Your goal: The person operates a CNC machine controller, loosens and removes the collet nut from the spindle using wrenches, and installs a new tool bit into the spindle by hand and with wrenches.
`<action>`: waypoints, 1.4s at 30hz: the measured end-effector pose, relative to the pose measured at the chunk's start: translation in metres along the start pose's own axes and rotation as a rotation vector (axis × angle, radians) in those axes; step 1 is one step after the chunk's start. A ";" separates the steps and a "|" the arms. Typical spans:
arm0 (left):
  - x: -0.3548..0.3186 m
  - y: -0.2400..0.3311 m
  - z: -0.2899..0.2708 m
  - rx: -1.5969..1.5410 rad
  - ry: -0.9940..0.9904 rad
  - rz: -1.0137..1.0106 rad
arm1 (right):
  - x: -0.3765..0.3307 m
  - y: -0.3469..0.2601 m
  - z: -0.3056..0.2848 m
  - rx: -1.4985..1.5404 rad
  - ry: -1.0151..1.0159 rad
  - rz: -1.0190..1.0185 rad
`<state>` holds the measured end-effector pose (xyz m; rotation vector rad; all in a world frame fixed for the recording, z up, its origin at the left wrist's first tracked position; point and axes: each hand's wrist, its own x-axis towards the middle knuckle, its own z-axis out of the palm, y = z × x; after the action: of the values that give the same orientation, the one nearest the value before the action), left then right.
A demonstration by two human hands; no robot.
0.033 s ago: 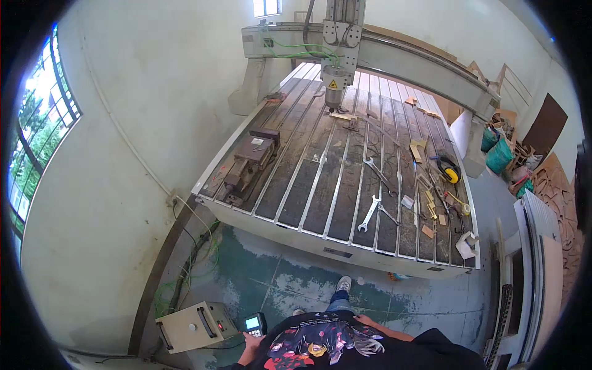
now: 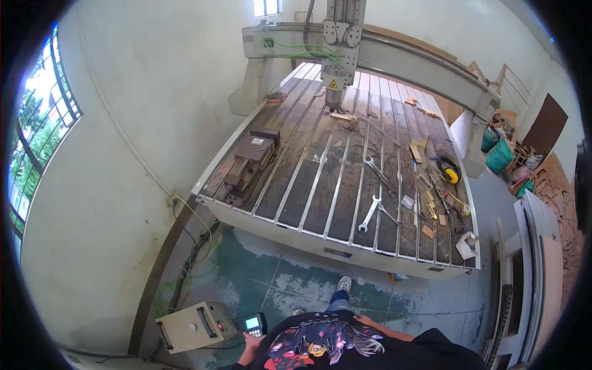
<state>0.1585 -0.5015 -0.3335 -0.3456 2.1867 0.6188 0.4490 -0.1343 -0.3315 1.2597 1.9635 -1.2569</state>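
My left hand point(image 2: 250, 343) grips a dark handheld controller point(image 2: 254, 324) with a lit screen and keys, low at the left beside my body. The thumb side of that hand shows at its lower corner; the rest of the fingers are hidden. Close to my hip on the other side is my right hand point(image 2: 365, 320), its fingers mostly out of sight. Ahead stands a large CNC router with a slotted bed point(image 2: 302, 185). Its spindle point(image 2: 334, 89) hangs from the gantry over the far part of the bed, just above a small wooden piece point(image 2: 343, 116).
A beige control box point(image 2: 196, 327) sits on the floor by the controller, with cables along the wall. On the bed are a heavy vise point(image 2: 253, 154), an open-end wrench point(image 2: 370, 214), yellow-black earmuffs point(image 2: 451, 171) and several scraps. Panels point(image 2: 535, 265) lean at the right.
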 end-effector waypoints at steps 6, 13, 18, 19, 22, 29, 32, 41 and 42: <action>-0.001 0.000 -0.002 -0.026 -0.007 -0.038 | -0.008 -0.011 -0.005 0.040 -0.032 0.072; -0.002 0.004 -0.002 -0.028 -0.017 -0.015 | -0.013 -0.012 -0.006 0.078 -0.010 0.056; 0.006 0.000 -0.001 -0.037 -0.016 -0.008 | -0.008 -0.011 -0.006 0.005 -0.012 0.057; 0.008 -0.002 -0.001 -0.039 -0.017 -0.011 | -0.010 -0.013 -0.007 0.008 -0.022 0.055; 0.010 -0.004 0.000 -0.033 -0.019 -0.019 | -0.018 -0.021 -0.011 0.026 -0.027 0.064; 0.008 0.004 0.000 -0.010 -0.037 -0.034 | -0.022 -0.020 -0.012 0.080 -0.033 0.077; 0.013 0.003 0.004 0.010 -0.018 -0.043 | -0.017 -0.016 -0.010 0.042 -0.022 0.102; 0.010 0.002 0.001 0.001 -0.019 -0.031 | -0.006 -0.009 -0.006 0.020 -0.034 0.066; 0.009 0.001 0.000 0.001 -0.017 -0.032 | -0.007 -0.010 -0.006 0.020 -0.036 0.064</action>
<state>0.1523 -0.5006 -0.3402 -0.3733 2.1611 0.6010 0.4438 -0.1335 -0.3185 1.2911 1.8750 -1.2622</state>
